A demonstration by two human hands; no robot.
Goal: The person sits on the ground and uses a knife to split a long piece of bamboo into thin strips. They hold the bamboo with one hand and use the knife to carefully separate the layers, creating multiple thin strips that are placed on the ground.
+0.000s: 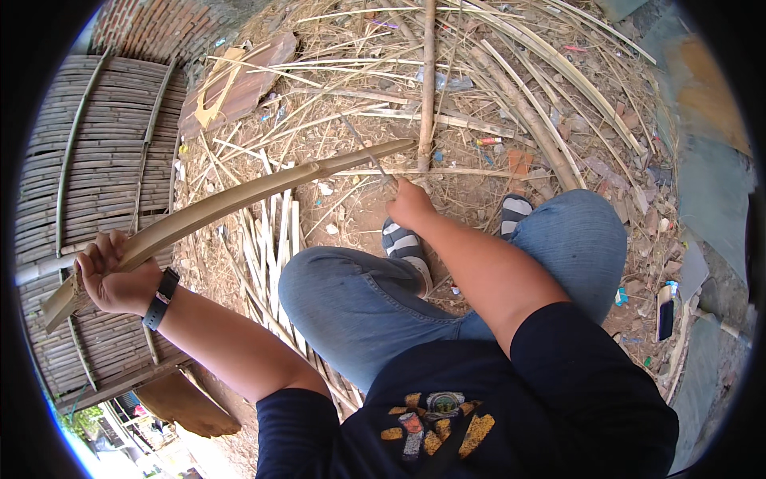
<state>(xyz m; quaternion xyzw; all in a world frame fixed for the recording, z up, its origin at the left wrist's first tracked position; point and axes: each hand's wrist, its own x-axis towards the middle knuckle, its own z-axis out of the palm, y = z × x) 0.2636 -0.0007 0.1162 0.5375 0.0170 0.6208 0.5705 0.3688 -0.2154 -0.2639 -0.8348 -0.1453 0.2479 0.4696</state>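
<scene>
From the head view, the person sits with both knees up in blue jeans (375,299), striped shoes (407,247) planted on bare dirt.

The left hand (112,275) is curled tight around the near left end of a long split bamboo strip (239,195) — fingers wrapped over the top, a dark watch (161,298) on the wrist. From that grip the strip runs up and to the right, bowing slightly, and its far tip ends just left of an upright bamboo pole (428,88) lying among the litter.

The right hand (408,203) is closed in a fist around the handle of a thin blade (363,148), which slants up and to the left and meets the strip near its far end. So the strip spans the gap between the two hands, held at one end and touched by the blade close to the other.

To the left stands a woven bamboo panel (96,184). Loose bamboo slats (275,239) lie on the ground under the strip, and a dark phone (664,313) rests on the ground at the near right.
</scene>
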